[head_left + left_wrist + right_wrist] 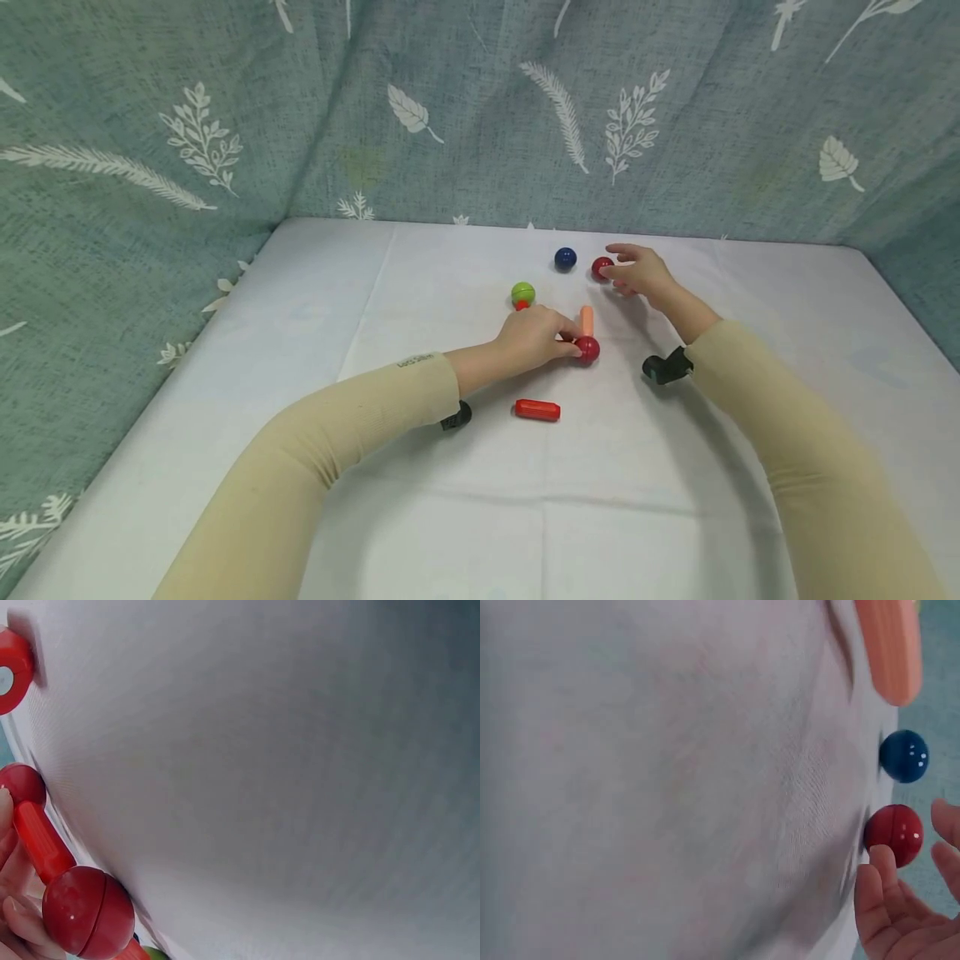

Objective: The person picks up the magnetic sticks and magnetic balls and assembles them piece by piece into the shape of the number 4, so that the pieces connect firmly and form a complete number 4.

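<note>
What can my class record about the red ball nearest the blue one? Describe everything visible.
The red ball is round, glossy and plastic-looking, with a thin seam. It rests on the white cloth near the far edge, right of the blue ball and apart from it. The right grip is close beside it; whether they touch is unclear.

White cloth (420, 542) spread before a blue-green woven fabric curtain (480, 142) with white foliage prints.
The curtain rises behind the cloth's far edge and along its left and right sides, bearing a broad white leaf print (408, 108), a slim white frond print (561, 110) and a branching white sprig print (631, 125); fold creases (543, 501) meet on the near part of the cloth.
</note>
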Tool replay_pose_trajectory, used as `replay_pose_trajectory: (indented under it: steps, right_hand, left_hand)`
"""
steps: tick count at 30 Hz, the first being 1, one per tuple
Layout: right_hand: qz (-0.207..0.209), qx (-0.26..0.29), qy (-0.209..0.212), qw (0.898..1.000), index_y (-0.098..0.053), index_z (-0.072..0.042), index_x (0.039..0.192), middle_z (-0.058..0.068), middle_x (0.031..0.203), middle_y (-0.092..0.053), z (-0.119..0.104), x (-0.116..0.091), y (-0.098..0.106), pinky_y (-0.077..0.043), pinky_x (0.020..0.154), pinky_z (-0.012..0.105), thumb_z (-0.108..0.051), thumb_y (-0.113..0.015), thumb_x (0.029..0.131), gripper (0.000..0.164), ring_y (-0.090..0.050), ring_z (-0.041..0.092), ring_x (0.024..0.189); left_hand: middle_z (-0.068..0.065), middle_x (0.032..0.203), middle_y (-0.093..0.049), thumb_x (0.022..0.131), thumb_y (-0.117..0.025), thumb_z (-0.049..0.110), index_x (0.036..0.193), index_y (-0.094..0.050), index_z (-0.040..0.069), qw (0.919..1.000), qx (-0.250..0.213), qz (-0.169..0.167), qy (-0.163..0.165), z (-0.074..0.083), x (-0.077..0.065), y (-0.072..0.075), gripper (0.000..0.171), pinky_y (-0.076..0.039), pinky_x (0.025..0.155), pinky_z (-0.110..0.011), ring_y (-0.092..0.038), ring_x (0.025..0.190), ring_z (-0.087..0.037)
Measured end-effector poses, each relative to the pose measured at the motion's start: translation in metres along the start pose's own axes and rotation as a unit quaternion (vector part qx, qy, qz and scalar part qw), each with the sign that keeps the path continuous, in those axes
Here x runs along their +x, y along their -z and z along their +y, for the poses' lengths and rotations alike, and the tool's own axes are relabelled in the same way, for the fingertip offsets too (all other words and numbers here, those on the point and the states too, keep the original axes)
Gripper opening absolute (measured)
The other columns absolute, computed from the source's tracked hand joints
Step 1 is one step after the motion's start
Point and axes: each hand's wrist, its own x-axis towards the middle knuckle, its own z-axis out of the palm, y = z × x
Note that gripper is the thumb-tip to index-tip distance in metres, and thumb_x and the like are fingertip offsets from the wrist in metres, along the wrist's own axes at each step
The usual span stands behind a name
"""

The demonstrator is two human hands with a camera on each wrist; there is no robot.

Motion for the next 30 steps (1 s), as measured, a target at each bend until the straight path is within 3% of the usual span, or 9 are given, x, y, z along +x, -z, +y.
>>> replay_pose_trajectory:
  steps: [6,12,19,24,30]
  right_hand:
    - [-0.003,-0.009,0.002,1.000,-0.047,-0.008,0.133,0.016,0.124,-0.050,0.000,0.010,-0.008,-0.045,0.062,0.020,-0.018,-0.053,0.093,0.042,-0.051,0.011,0.074]
    - [-0.021,-0.015,0.000,1.000,-0.046,-0.005,0.133,0.017,0.127,-0.050,0.001,0.009,-0.009,-0.045,0.067,0.019,-0.022,-0.053,0.093,0.044,-0.052,0.014,0.084]
    - [-0.081,-0.017,-0.020,0.996,-0.047,-0.005,0.132,0.015,0.128,-0.048,0.002,0.000,-0.007,-0.041,0.082,0.024,-0.029,-0.054,0.092,0.047,-0.045,0.019,0.103]
    - [-0.122,-0.026,-0.012,0.992,-0.047,-0.004,0.131,0.014,0.127,-0.049,0.005,-0.005,-0.004,-0.039,0.086,0.027,-0.028,-0.053,0.092,0.046,-0.043,0.019,0.104]
    - [-0.132,-0.026,-0.002,0.991,-0.047,-0.002,0.131,0.014,0.124,-0.051,0.007,-0.008,-0.004,-0.040,0.084,0.026,-0.027,-0.053,0.093,0.046,-0.045,0.017,0.101]
  left_hand:
    - [0.007,0.100,-0.069,0.080,-0.069,0.035,0.109,-0.069,0.021,1.0000,0.001,0.002,-0.006,0.000,0.000,-0.002,0.032,-0.044,0.065,-0.017,-0.060,0.089,-0.005]
    - [0.007,0.100,-0.069,0.080,-0.069,0.035,0.109,-0.069,0.020,1.0000,0.001,0.002,-0.005,0.000,0.000,-0.001,0.033,-0.045,0.067,-0.017,-0.061,0.091,-0.006]
    - [0.006,0.103,-0.069,0.081,-0.068,0.035,0.110,-0.069,0.020,1.0000,-0.001,-0.003,0.002,-0.001,0.000,0.000,0.033,-0.046,0.069,-0.019,-0.060,0.094,-0.006]
    - [0.007,0.103,-0.068,0.081,-0.068,0.036,0.110,-0.069,0.021,1.0000,0.002,-0.007,0.007,0.000,0.000,0.001,0.032,-0.046,0.070,-0.019,-0.060,0.095,-0.006]
    - [0.007,0.103,-0.068,0.081,-0.068,0.035,0.110,-0.069,0.021,0.9999,-0.003,-0.010,0.012,0.001,0.001,0.001,0.032,-0.045,0.069,-0.019,-0.060,0.094,-0.005]
